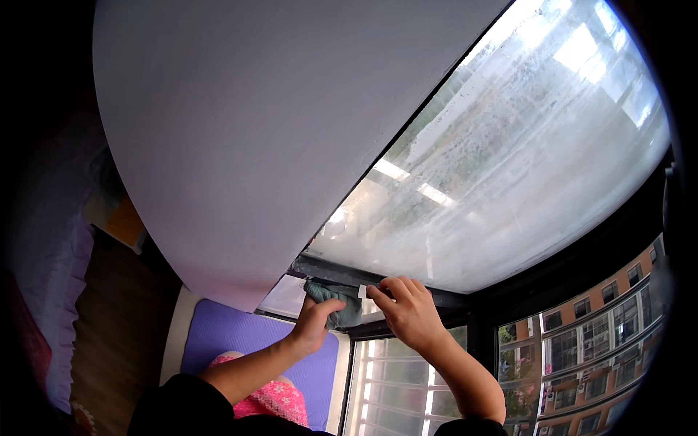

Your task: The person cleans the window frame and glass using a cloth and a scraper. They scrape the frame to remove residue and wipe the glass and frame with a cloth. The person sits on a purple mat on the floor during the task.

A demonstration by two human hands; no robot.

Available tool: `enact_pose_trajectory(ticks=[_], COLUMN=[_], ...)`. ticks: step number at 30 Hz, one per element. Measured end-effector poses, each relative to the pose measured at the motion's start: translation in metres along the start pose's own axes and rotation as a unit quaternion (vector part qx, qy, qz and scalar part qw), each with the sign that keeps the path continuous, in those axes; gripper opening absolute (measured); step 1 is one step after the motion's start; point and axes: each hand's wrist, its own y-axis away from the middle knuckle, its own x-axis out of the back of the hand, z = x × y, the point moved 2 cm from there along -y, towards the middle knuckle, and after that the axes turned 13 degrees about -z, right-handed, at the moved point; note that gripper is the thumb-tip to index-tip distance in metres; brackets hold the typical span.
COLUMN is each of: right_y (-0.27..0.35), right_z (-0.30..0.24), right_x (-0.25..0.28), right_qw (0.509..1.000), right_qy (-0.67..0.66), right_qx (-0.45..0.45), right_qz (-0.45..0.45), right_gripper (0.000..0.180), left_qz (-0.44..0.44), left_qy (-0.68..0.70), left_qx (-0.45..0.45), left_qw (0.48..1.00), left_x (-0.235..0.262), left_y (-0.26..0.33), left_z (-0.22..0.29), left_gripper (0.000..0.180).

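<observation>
1. I have the left hand (313, 325) at the lower centre of the frame, its grip closed on a grey-green cloth (350, 311), with the thumb lying over the fabric.
2. The cloth sits bunched just right of that hand, below a dark window frame bar (334, 272).
3. I see the right hand (408, 311) farther right, fingers bent and grip narrow, right by a small white piece (362, 291) at the cloth's edge; I cannot tell whether it pinches that piece.
4. Above both hands, a streaked, cloudy window pane (494, 174) fills the upper right of my view.
5. A pale smooth panel (240, 131) takes up the upper left and centre.
6. At the lower left of centre I make out a purple mat (218, 341), with pink patterned fabric (275, 401) over part of it.
7. Through the glass at the lower right stands a brown building (603, 327).
</observation>
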Motion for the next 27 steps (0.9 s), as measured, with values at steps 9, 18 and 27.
enact_pose_trajectory(ticks=[9,18,27], right_y=[-0.008,-0.003,0.000], right_z=[-0.006,-0.003,-0.005], right_x=[0.010,0.004,-0.003], right_qw=[0.994,0.995,0.997], right_qy=[0.082,0.079,0.061], right_qx=[0.059,0.050,0.049], right_qz=[-0.042,-0.044,0.009], right_gripper=[0.031,0.033,0.034], left_qz=[0.017,0.022,0.009], left_qy=[0.006,0.002,0.016], left_qx=[-0.012,-0.010,-0.007], left_qw=[1.000,1.000,1.000], left_x=[-0.005,-0.005,-0.006], left_y=[0.002,0.001,0.002], left_z=[0.001,0.000,0.003], left_gripper=[0.031,0.030,0.029])
